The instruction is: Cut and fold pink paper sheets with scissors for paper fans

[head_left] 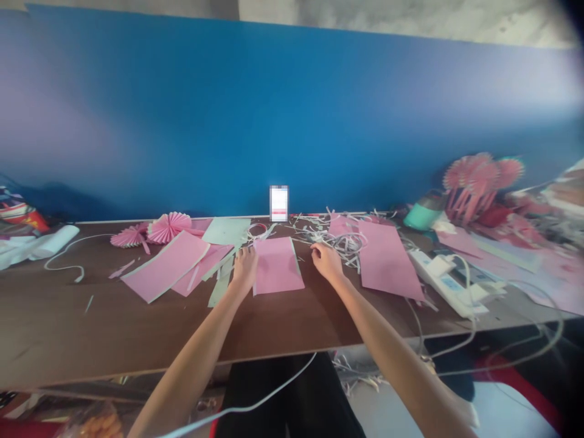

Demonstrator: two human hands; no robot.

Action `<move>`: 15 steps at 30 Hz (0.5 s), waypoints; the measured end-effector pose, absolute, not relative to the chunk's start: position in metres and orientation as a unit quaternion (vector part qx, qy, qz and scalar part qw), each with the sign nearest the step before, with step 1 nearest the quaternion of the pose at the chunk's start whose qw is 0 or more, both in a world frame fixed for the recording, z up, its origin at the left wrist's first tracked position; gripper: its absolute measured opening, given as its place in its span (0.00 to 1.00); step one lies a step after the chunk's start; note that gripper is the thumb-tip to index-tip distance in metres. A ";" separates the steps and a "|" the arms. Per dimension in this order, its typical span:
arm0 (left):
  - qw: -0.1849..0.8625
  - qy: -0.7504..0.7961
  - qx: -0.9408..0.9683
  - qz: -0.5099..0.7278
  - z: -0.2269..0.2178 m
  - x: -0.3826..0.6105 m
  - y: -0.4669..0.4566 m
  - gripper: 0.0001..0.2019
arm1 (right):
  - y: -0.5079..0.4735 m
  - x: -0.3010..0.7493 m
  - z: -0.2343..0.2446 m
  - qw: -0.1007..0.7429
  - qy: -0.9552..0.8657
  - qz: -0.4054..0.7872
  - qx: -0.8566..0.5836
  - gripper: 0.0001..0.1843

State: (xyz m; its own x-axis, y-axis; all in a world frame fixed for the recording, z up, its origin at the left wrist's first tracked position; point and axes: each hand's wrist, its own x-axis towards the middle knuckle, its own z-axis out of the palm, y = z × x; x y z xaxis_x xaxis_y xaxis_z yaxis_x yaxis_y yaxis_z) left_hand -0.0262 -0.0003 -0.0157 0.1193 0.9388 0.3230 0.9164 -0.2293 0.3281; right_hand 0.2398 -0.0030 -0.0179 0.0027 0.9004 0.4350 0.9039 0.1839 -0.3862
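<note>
A pink sheet of paper (279, 265) with a pale strip along its edges lies flat in front of me. My left hand (245, 267) rests at its left edge, fingers stretched forward and lying flat. To the right of the sheet and apart from it, my right hand (326, 260) is closed, thumb and fingers pressed together; whatever they may hold is too small to make out. Beside that hand lies a larger pink sheet (387, 258). More pink sheets (166, 264) overlap to the left, near two pleated pink paper fans (170, 227).
A phone (279, 204) stands against the blue partition (274, 121). White paper scraps (349, 242) are heaped behind my right hand. On the right are a power strip (442, 283) with cables, a teal container (423, 214) and several pink fans (481, 176). A white roll (57, 241) lies left.
</note>
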 end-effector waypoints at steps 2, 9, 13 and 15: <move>0.006 0.641 0.740 0.205 -0.012 -0.024 -0.002 0.16 | -0.003 0.239 -0.018 0.308 -0.711 -0.005 -0.632 0.14; -0.033 0.661 0.737 0.137 -0.007 -0.017 -0.005 0.22 | -0.002 0.238 -0.020 0.294 -0.723 -0.027 -0.624 0.14; -0.066 0.676 0.725 0.111 -0.007 -0.014 -0.007 0.22 | -0.002 0.238 -0.022 0.298 -0.731 -0.039 -0.612 0.13; -0.069 0.672 0.727 0.124 -0.008 -0.014 -0.007 0.22 | -0.002 0.238 -0.022 0.303 -0.734 -0.042 -0.606 0.13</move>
